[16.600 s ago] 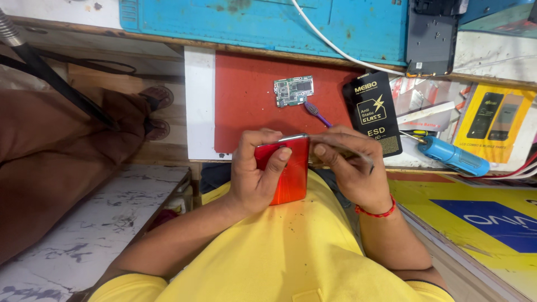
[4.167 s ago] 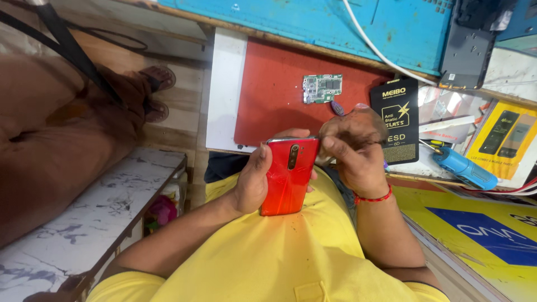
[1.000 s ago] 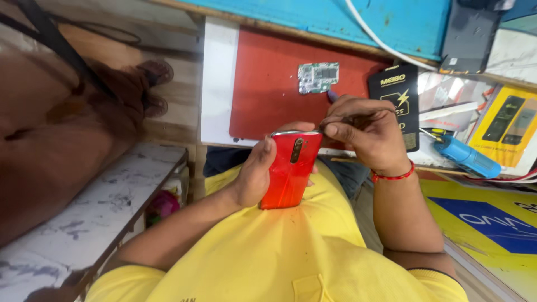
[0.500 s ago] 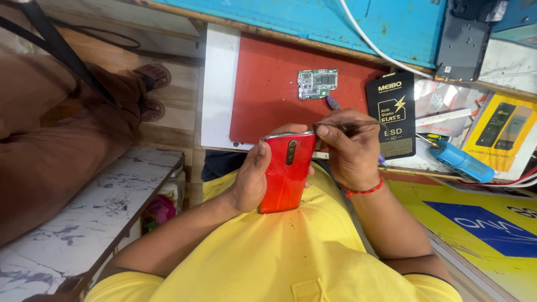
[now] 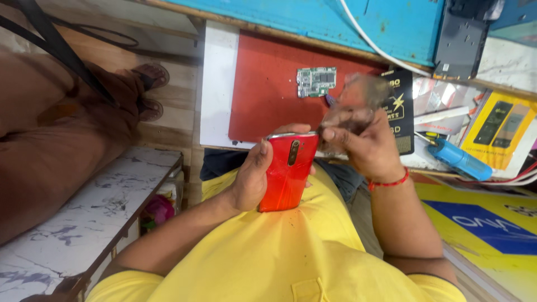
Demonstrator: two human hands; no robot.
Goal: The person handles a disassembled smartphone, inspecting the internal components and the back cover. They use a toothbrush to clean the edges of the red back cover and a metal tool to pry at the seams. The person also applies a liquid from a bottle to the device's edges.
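Standing upright in left hand [image 5: 251, 182], red phone [image 5: 286, 172].

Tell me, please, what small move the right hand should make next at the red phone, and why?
Probably steady the right hand and bring it back to the top edge of the red phone. The left hand holds the phone upright against the yellow shirt, back facing the camera, while the right hand is motion-blurred just above that edge, so its grip cannot be made out.
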